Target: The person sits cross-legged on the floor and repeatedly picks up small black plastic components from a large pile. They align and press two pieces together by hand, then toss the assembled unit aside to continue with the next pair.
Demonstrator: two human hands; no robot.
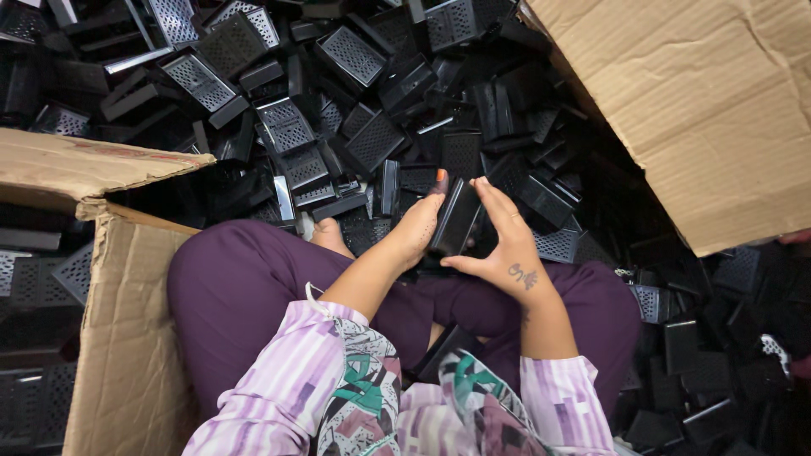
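Both hands on one black part (454,218): the left hand (416,228) is closed along its left edge, thumb up at the top corner, and the right hand (505,241) cups it from the right, fingers half spread. It sits above the lap, long axis pointing up and away towards the pile (338,101), slightly tilted right.

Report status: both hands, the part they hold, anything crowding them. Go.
Left hand and right hand both grip one black plastic piece above the lap. Heap of black perforated parts ahead. Cardboard boxes flank both sides.
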